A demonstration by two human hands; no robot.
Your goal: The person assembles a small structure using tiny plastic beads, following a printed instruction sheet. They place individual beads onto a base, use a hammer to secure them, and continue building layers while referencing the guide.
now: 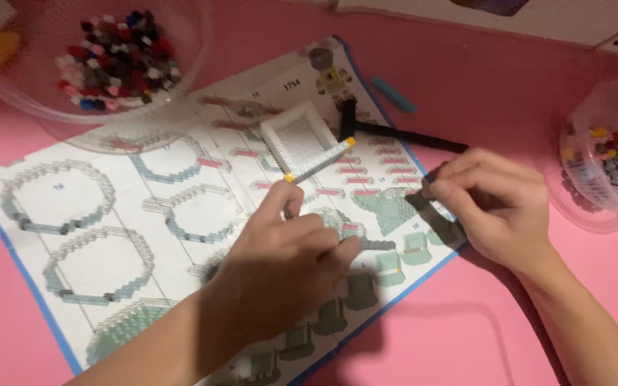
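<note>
My left hand (280,250) rests on a printed instruction sheet (109,214), its index finger and thumb pinching the lower end of a thin white brick strip (320,159) with yellow tips. The strip slants up against a small white square brick frame (298,136) standing on the sheet. A short grey strip (379,244) pokes out by the left hand's curled fingers. My right hand (495,207) hovers at the sheet's right edge, its fingertips closed on a small dark piece (418,199).
A black hammer-shaped tool (402,134) and a teal stick (393,93) lie beyond the frame on the pink table (481,78). A large clear bowl (187,64) of mixed small bricks stands top left. A smaller clear tub (574,207) of bricks sits at the right.
</note>
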